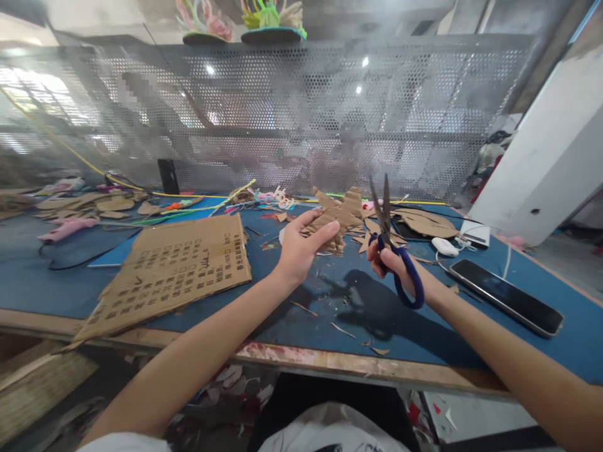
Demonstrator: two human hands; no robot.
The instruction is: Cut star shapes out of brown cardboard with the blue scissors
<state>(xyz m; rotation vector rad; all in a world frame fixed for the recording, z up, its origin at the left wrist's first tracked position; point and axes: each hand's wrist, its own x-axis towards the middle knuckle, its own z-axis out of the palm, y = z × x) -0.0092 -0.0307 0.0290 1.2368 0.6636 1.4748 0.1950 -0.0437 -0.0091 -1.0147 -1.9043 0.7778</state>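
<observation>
My left hand [301, 246] pinches a cut-out piece of brown corrugated cardboard [340, 215] and holds it up over the blue table top [292, 295]. My right hand [393, 262] grips blue-handled scissors [387, 233], fingers through the loops, blades pointing up and slightly parted just right of the cardboard piece. Small cardboard slivers [339, 326] lie on the table below both hands.
A large printed cardboard sheet [179, 270] lies at the left, overhanging the front edge. A black phone [506, 296], a white device with cable [445, 246] and cardboard scraps [426, 223] sit at the right. Pipe cleaners and scraps [94, 210] litter the far side before a perforated metal screen [301, 119].
</observation>
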